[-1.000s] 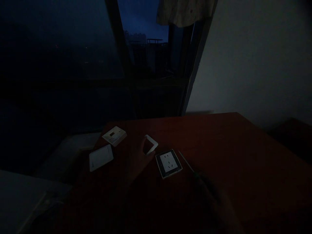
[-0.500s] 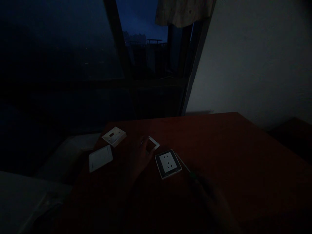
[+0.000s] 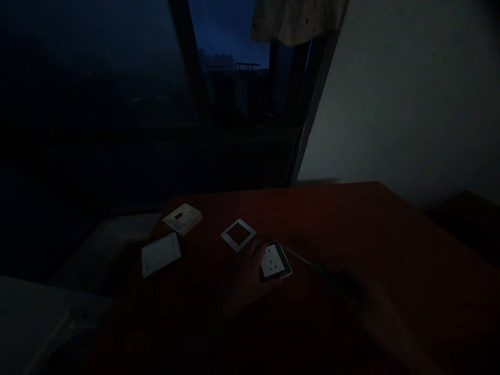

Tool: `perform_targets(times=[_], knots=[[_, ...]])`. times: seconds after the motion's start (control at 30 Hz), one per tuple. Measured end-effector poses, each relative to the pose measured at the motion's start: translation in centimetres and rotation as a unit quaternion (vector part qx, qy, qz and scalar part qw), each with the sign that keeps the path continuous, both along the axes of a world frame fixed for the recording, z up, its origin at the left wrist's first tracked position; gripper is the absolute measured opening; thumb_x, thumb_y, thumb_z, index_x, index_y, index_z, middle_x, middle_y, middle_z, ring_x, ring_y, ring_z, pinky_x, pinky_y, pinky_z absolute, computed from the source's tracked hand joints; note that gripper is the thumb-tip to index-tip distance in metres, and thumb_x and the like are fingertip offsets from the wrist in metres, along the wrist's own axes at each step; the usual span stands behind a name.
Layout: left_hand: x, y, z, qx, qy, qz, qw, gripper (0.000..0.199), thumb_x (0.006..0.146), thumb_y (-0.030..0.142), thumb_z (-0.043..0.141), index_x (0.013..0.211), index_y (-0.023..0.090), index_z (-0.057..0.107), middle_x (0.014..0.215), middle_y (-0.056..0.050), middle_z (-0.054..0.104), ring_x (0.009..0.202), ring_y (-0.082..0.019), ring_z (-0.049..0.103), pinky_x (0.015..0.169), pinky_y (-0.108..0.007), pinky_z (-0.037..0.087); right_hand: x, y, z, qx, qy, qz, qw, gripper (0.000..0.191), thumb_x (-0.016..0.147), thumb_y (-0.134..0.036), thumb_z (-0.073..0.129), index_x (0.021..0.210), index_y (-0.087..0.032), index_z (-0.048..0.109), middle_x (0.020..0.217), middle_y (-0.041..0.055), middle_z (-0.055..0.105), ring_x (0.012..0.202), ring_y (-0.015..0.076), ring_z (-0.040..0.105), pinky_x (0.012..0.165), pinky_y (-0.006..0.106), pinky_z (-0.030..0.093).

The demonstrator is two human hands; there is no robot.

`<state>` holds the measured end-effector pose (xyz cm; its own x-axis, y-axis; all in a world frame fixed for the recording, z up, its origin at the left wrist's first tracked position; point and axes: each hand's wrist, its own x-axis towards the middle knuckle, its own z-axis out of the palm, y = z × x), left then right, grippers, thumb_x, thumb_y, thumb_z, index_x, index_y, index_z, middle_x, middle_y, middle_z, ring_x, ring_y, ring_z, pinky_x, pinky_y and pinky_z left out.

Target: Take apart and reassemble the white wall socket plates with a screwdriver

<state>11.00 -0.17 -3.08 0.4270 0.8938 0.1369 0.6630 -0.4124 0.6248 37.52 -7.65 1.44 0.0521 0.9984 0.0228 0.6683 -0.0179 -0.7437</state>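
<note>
A wall socket (image 3: 273,262) with a white face and dark surround lies on the reddish table. My left hand (image 3: 250,268) grips its left side, covering part of it, fingers at the far edge and thumb at the near one. In my right hand (image 3: 357,291), dim and blurred, is a screwdriver (image 3: 319,269) with a green-and-dark handle. Its thin shaft points left, the tip at the socket's far right corner. Just beyond my left hand a white square frame (image 3: 230,240) lies flat on the table.
At the table's left edge lie a white box-like plate (image 3: 183,219) with a small rectangular opening and a flat pale panel (image 3: 161,255). Behind the table (image 3: 332,219) are a dark window and a short curtain (image 3: 297,21); a pale wall (image 3: 398,104) stands to the right.
My left hand has let go of the white frame and moved right onto the socket. My right hand has shifted right, and the screwdriver now lies at a flatter angle.
</note>
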Motion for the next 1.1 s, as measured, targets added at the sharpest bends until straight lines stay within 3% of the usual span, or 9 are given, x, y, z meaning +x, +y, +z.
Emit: perform_targets(times=[0.17, 0.33, 0.5, 1.1], knots=[[-0.2, 0.5, -0.5, -0.006, -0.021, -0.021, 1.000, 0.081, 0.070, 0.051, 0.074, 0.138, 0.023, 0.039, 0.146, -0.010, 0.037, 0.134, -0.029, 0.035, 0.112, -0.044, 0.031, 0.3, 1.8, 4.0, 0.071, -0.012, 0.011, 0.997, 0.029, 0.080, -0.039, 0.061, 0.106, -0.025, 0.062, 0.106, 0.0050, 0.070, 0.095, 0.0226, 0.068, 0.079, 0.032, 0.056], [-0.1, 0.6, -0.5, -0.007, -0.027, -0.028, 0.999, 0.080, 0.070, 0.052, 0.074, 0.138, 0.026, 0.040, 0.146, -0.009, 0.037, 0.133, -0.031, 0.036, 0.111, -0.046, 0.032, -0.7, 3.8, 6.3, 0.139, -0.046, 0.006, 0.989, 0.028, 0.084, -0.045, 0.059, 0.103, -0.024, 0.059, 0.101, 0.0067, 0.070, 0.089, 0.0231, 0.068, 0.064, 0.028, 0.057], [-0.1, 0.7, -0.6, -0.009, -0.034, -0.030, 0.999, 0.081, 0.070, 0.050, 0.075, 0.138, 0.026, 0.040, 0.145, -0.009, 0.038, 0.132, -0.032, 0.037, 0.110, -0.048, 0.033, -1.6, 5.3, 7.2, 0.169, -0.098, 0.045, 0.980, 0.024, 0.087, -0.043, 0.056, 0.099, -0.023, 0.058, 0.087, 0.0043, 0.071, 0.072, 0.0187, 0.069, 0.055, 0.025, 0.053], [0.0, 0.6, -0.7, -0.021, -0.043, -0.036, 0.998, 0.081, 0.071, 0.053, 0.073, 0.139, 0.027, 0.038, 0.146, -0.009, 0.035, 0.134, -0.031, 0.035, 0.110, -0.046, 0.033, -2.6, 6.6, 8.9, 0.171, -0.168, 0.093, 0.966, 0.020, 0.088, -0.041, 0.053, 0.095, -0.022, 0.056, 0.080, 0.0023, 0.070, 0.063, 0.0157, 0.066, 0.053, 0.024, 0.047]])
